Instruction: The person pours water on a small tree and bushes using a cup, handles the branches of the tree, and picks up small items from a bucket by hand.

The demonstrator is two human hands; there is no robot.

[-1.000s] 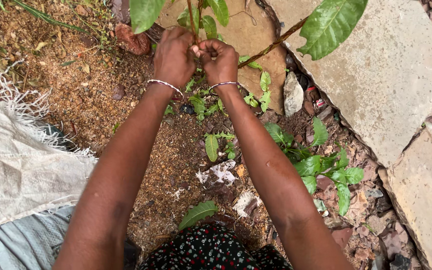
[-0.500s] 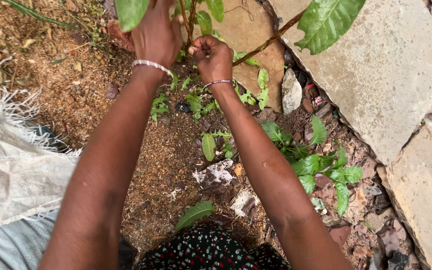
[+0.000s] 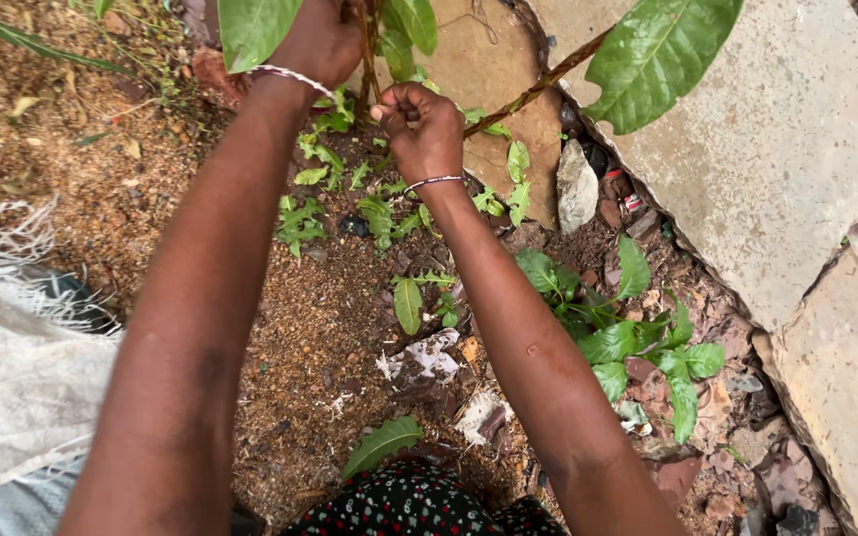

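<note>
My left hand (image 3: 322, 40) reaches up at the top edge and is closed around the thin brown stem (image 3: 363, 55) of a young plant; a large green leaf (image 3: 250, 28) hides part of the hand. My right hand (image 3: 419, 124) is a fist just below and to the right, gripping the same stem lower down. Both wrists wear thin beaded bracelets. A second brown branch (image 3: 533, 89) runs up to the right toward a big glossy leaf (image 3: 662, 55).
Flat stone slabs (image 3: 767, 149) lie at the right, with a small grey rock (image 3: 578, 184) in the gap. Low green weeds (image 3: 638, 337) grow in brown soil. A frayed white woven sack (image 3: 12, 367) lies at the left. Paper scraps (image 3: 429, 362) litter the ground.
My left hand has slid upward along the stem, away from my right hand, which stays gripping lower down. The view has shifted slightly.
</note>
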